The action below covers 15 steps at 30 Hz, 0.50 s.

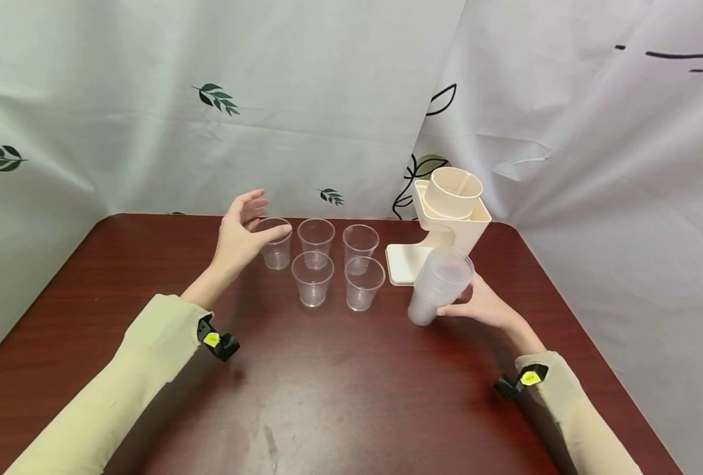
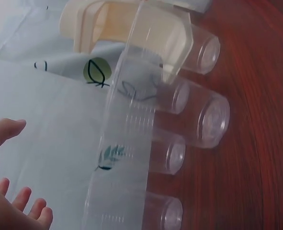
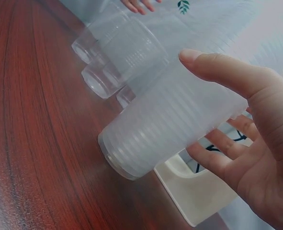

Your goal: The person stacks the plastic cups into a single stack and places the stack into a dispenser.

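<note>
My right hand [image 1: 483, 305] holds a nested stack of clear plastic cups [image 1: 440, 282], its thumb on one side and fingers on the other. The stack leans, its base near the tabletop; whether it touches cannot be told. Five single clear cups stand upright in two rows, such as the front left cup [image 1: 312, 282] and front right cup [image 1: 364, 284]. My left hand [image 1: 237, 239] is by the back left cup [image 1: 277, 254], fingers spread and holding nothing. In the left wrist view, that hand [image 2: 12, 177] shows apart from the cups.
A cream cup dispenser [image 1: 467, 227] with a round tube on top and a flat foot stands at the back right, just behind the stack. The dark red wooden table [image 1: 316, 396] reaches to a white curtain [image 1: 304, 152] with leaf prints.
</note>
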Each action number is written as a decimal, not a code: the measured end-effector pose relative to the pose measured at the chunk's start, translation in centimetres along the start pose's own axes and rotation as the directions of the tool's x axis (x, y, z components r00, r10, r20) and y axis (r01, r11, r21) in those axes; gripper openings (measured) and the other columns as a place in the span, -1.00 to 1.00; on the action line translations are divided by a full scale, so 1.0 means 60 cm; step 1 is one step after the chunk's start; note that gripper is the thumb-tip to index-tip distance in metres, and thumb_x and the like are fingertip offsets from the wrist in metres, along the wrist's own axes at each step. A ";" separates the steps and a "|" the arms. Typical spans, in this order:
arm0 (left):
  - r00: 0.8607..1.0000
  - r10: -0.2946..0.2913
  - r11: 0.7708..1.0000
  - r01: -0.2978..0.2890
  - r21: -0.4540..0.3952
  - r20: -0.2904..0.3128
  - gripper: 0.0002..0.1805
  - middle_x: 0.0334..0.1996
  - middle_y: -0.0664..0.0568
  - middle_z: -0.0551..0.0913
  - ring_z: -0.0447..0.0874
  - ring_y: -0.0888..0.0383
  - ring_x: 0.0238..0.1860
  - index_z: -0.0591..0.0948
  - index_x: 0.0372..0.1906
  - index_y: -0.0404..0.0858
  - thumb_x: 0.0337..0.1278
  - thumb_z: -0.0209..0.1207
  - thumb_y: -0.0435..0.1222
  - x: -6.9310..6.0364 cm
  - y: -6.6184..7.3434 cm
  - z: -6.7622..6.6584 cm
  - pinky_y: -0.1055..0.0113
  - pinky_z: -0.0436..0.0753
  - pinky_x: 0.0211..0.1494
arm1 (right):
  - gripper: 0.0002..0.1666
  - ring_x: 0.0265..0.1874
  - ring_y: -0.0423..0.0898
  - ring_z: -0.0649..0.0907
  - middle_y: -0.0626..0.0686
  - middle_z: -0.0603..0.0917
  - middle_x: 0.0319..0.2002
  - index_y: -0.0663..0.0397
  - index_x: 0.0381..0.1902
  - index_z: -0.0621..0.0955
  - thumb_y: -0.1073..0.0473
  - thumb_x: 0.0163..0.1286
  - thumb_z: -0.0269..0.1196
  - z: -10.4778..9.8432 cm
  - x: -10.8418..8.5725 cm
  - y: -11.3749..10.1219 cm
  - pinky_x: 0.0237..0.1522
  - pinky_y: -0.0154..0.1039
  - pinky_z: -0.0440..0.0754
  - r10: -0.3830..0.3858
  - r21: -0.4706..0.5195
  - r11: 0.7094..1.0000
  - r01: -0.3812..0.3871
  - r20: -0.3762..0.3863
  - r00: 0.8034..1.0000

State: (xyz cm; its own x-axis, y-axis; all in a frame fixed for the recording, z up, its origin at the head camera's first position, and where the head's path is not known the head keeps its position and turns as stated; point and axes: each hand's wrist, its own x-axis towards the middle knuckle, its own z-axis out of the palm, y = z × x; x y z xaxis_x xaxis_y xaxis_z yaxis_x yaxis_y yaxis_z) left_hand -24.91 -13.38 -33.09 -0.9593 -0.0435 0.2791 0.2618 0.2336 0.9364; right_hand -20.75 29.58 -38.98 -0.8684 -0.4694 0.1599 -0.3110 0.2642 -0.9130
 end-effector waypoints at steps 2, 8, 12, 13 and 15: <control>1.000 -0.018 1.000 0.018 0.012 0.000 -0.12 0.31 -0.11 0.42 0.38 0.00 0.33 0.27 0.40 -0.14 -0.10 0.43 -0.29 0.002 -0.005 -0.004 0.15 0.35 0.42 | 0.00 0.03 -0.30 0.57 -0.18 0.51 0.08 -0.03 0.33 0.24 0.51 -0.03 0.43 0.000 0.000 0.001 0.00 -0.36 0.64 -0.007 -0.006 1.000 0.007 0.002 1.000; 0.999 -0.049 0.996 0.049 0.080 -0.012 -0.11 0.33 -0.10 0.40 0.35 0.00 0.35 0.25 0.40 -0.17 -0.07 0.42 -0.22 0.006 -0.028 -0.015 0.09 0.33 0.42 | 0.00 0.02 -0.30 0.58 -0.17 0.51 0.08 -0.02 0.33 0.24 0.52 -0.02 0.42 0.000 -0.001 0.001 -0.01 -0.36 0.64 -0.018 -0.010 1.000 0.018 0.011 1.000; 0.997 -0.082 0.992 0.082 0.094 -0.008 -0.09 0.36 -0.11 0.36 0.33 -0.03 0.36 0.21 0.42 -0.21 -0.05 0.41 -0.20 0.008 -0.045 -0.021 0.05 0.32 0.42 | 0.00 0.02 -0.29 0.58 -0.18 0.52 0.08 0.01 0.33 0.23 0.50 -0.03 0.43 0.000 0.001 -0.001 -0.01 -0.34 0.65 -0.003 -0.005 1.000 0.003 0.014 1.000; 0.996 -0.093 0.991 0.093 0.093 -0.004 -0.08 0.37 -0.12 0.35 0.32 -0.04 0.36 0.20 0.43 -0.21 -0.04 0.41 -0.19 0.009 -0.048 -0.023 0.05 0.32 0.42 | -0.01 0.02 -0.29 0.59 -0.18 0.52 0.07 0.01 0.32 0.24 0.50 -0.03 0.43 0.000 0.001 -0.001 -0.01 -0.33 0.65 0.001 -0.001 1.000 -0.001 0.016 1.000; 0.993 -0.121 0.988 0.120 0.096 0.008 -0.06 0.39 -0.12 0.32 0.30 -0.05 0.37 0.18 0.45 -0.21 -0.04 0.41 -0.18 0.009 -0.054 -0.027 0.04 0.32 0.42 | 0.00 0.02 -0.29 0.59 -0.18 0.52 0.07 0.02 0.32 0.23 0.49 -0.03 0.44 0.000 0.002 -0.003 -0.01 -0.33 0.65 0.003 -0.004 1.000 -0.003 0.015 1.000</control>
State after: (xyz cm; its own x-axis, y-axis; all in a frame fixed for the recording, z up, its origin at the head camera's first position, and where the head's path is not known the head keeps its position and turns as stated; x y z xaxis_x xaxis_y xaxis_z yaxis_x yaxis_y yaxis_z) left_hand -26.10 -15.71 -35.65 -0.9848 -0.0633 0.1615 0.1334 0.3184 0.9385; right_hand -20.79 29.49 -38.80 -0.8636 -0.4809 0.1515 -0.3096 0.2687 -0.9121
